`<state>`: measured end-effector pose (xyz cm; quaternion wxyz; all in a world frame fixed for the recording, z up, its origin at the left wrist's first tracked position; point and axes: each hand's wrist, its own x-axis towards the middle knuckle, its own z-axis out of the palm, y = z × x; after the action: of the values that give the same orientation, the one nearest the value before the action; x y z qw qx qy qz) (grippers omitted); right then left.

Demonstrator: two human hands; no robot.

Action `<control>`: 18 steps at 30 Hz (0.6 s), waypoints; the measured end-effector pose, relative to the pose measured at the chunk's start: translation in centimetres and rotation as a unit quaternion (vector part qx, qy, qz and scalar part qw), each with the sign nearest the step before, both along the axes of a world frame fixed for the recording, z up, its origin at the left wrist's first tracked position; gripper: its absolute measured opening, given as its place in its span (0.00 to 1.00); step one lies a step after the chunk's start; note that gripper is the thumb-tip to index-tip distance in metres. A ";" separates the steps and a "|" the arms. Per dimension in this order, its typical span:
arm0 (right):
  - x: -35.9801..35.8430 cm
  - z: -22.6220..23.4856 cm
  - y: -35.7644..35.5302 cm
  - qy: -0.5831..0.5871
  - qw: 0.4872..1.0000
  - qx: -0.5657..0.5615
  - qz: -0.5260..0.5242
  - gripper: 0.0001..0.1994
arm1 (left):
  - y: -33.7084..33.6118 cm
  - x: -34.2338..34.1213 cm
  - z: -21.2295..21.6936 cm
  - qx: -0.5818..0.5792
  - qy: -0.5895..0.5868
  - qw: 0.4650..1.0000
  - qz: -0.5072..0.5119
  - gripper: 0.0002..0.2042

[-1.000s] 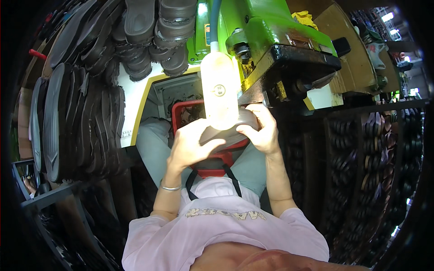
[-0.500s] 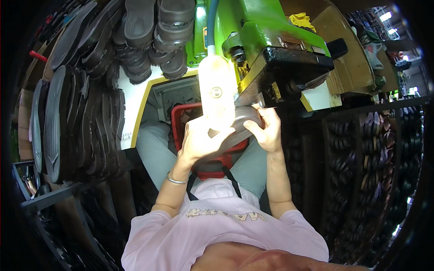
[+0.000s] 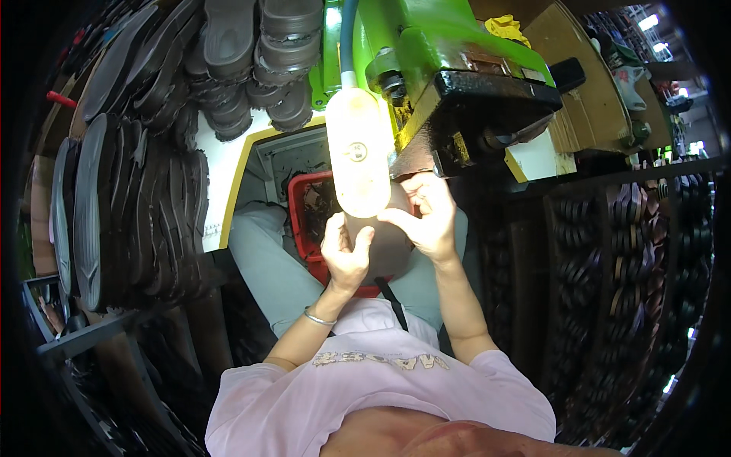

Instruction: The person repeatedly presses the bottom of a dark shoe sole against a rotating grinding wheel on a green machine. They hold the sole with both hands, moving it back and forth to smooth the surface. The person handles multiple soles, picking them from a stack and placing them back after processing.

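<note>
A dark grey shoe sole [image 3: 386, 251] is held between my two hands, over my lap and in front of the green machine [image 3: 464, 46]. My left hand [image 3: 346, 255] grips its left edge, thumb up. My right hand [image 3: 426, 221] is closed on its right edge, close under the machine's black head [image 3: 495, 107]. A glowing oval lamp [image 3: 358, 152] hangs above and hides the far end of the sole.
Stacked grey soles [image 3: 297, 46] with ragged edges stand at the far left, and more soles [image 3: 145, 213] lean upright at left. Below the machine sits a red bin [image 3: 301, 221] with dark scraps. A cardboard box [image 3: 586, 76] is at the far right, beside racks of footwear [image 3: 632, 259].
The sole has been turned and drawn nearer to me, showing its broad dark face. My left hand has moved nearer and right; my right hand has shifted left.
</note>
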<state>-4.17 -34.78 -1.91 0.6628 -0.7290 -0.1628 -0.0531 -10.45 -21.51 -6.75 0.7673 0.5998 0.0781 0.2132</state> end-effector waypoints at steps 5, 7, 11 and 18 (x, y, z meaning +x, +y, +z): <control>-0.8 -0.9 -3.2 0.071 0.989 0.129 -0.007 0.26 | 3.1 1.4 3.8 0.376 -0.010 0.924 -0.068 0.19; -0.9 -2.3 -3.7 0.062 0.969 0.238 -0.009 0.24 | 3.8 1.9 3.7 0.434 -0.028 0.899 -0.054 0.20; -1.2 -3.5 -3.2 0.085 0.935 0.345 -0.010 0.25 | 4.3 3.3 6.8 0.473 -0.107 0.874 -0.027 0.19; -0.9 -2.9 -2.4 0.092 0.927 0.360 -0.053 0.18 | 5.7 6.7 9.7 0.511 -0.207 0.834 -0.042 0.21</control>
<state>-5.07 -37.21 -4.76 0.8890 -0.4503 -0.0322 -0.0763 -3.77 -15.81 2.99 0.3584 0.8509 -0.2277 0.3094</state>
